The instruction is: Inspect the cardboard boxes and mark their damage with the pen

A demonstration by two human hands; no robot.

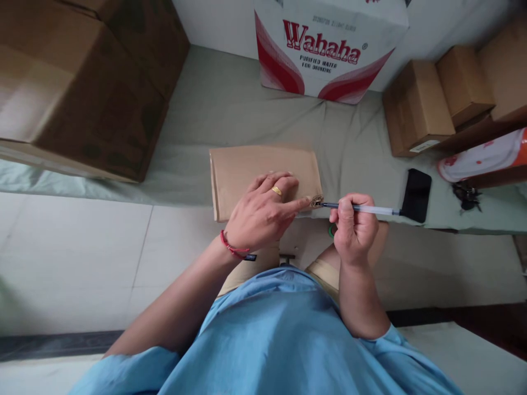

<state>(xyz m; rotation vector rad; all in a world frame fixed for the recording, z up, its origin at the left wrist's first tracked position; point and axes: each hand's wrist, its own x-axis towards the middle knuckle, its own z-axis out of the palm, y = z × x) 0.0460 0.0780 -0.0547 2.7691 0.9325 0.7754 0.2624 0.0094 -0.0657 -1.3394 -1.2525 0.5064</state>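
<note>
My left hand [263,206] lies on a folded brown paper sheet [242,164], pressing it down with the fingers apart. Its index finger points at a small dark patterned patch [317,201] on the paper's lower right corner; whether this is drawn or cut I cannot tell. In my right hand [354,227], closed in a pinch, is a slim pen [379,210] with a clear barrel, held almost level. The pen's dark tip meets the patch or stops right beside it.
A large cardboard box [94,93] stands at the left, a white and red Wahaha carton [329,60] at the back. Smaller brown boxes [420,104] line the right. A black phone [416,195], dark keys [467,196] and a white-orange roll [481,156] lie on the green cloth [197,109].
</note>
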